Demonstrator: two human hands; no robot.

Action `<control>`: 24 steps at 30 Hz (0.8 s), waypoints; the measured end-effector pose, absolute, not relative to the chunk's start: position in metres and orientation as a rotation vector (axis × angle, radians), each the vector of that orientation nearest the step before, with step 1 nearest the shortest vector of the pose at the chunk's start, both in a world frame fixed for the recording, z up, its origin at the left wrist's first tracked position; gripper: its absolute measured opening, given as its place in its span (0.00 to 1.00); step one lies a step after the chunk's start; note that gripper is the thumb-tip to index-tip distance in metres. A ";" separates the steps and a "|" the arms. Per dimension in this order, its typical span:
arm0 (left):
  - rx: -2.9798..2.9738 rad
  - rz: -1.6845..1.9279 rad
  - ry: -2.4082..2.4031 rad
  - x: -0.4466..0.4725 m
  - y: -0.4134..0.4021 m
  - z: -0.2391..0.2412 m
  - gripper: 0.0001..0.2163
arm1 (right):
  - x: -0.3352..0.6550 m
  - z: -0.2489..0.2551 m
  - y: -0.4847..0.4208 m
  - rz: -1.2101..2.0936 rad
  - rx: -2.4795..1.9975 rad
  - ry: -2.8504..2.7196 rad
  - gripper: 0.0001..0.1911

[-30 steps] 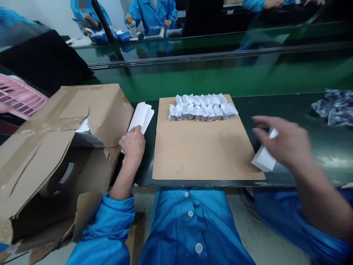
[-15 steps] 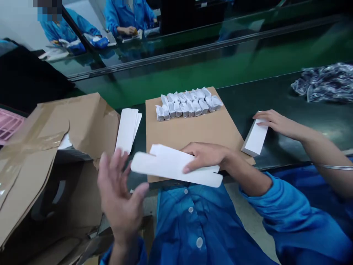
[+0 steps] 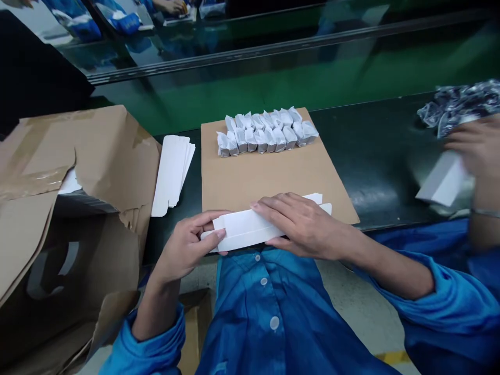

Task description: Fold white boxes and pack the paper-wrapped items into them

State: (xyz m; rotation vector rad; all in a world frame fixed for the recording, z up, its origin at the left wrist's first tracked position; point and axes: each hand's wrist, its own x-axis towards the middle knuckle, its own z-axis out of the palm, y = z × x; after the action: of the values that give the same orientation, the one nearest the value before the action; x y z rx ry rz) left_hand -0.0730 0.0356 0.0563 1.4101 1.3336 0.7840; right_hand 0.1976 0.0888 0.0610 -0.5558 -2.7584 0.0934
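Observation:
Both my hands hold a flat white carton blank (image 3: 250, 229) at the near edge of the brown cardboard sheet (image 3: 265, 177). My left hand (image 3: 187, 247) pinches its left end, thumb on top. My right hand (image 3: 304, 224) lies over its right half with fingers closed round it. Two rows of small white wrapped packets (image 3: 265, 133) sit at the far edge of the sheet. A stack of flat white blanks (image 3: 172, 169) lies left of the sheet.
A torn open cardboard box (image 3: 78, 182) stands at the left. At the right a co-worker's hand (image 3: 474, 151) holds a white box (image 3: 445, 182) near a heap of clear bags (image 3: 461, 101). A green conveyor belt (image 3: 312, 88) runs behind.
My left hand, open and empty half a second ago, has closed on the blank's left end. The blank moved down to the sheet's near edge. The co-worker's hand lifted the white box rightward.

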 end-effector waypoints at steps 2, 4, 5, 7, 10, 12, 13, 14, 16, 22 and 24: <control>1.516 0.838 1.389 -0.069 0.037 0.056 0.14 | 0.200 0.061 0.092 0.074 -0.534 -2.747 0.28; 1.555 0.898 1.466 -0.061 0.039 0.052 0.11 | 0.199 0.060 0.090 0.005 -0.545 -2.733 0.26; 1.542 0.919 1.499 -0.057 0.040 0.049 0.10 | 0.198 0.058 0.088 -0.047 -0.564 -2.729 0.25; 1.492 0.952 1.554 -0.050 0.043 0.045 0.09 | 0.195 0.056 0.084 -0.164 -0.610 -2.731 0.23; 1.442 0.995 1.640 -0.049 0.048 0.042 0.06 | 0.194 0.055 0.080 -0.252 -0.605 -2.741 0.19; 1.412 1.027 1.650 -0.054 0.048 0.042 0.05 | 0.196 0.056 0.082 -0.222 -0.604 -2.732 0.18; 1.391 1.069 1.608 -0.056 0.047 0.042 0.07 | 0.197 0.057 0.085 -0.192 -0.640 -2.714 0.18; 1.372 1.155 1.547 -0.057 0.045 0.042 0.11 | 0.198 0.056 0.088 -0.165 -0.717 -2.673 0.18; 1.364 1.427 1.393 -0.051 0.040 0.040 0.21 | 0.197 0.053 0.093 -0.133 -0.947 -2.506 0.21; 1.431 1.659 1.371 0.008 0.033 0.019 0.44 | 0.163 0.027 0.070 0.035 -1.004 -2.318 0.28; 1.337 1.653 1.595 0.013 0.037 0.014 0.40 | 0.158 0.026 0.061 0.278 -0.829 -2.397 0.33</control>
State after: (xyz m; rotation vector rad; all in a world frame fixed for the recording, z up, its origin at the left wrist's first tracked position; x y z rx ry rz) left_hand 0.0126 0.0375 0.0136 1.3370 1.5953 1.6532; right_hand 0.1579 0.0611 0.0261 -0.8287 -2.3974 0.2777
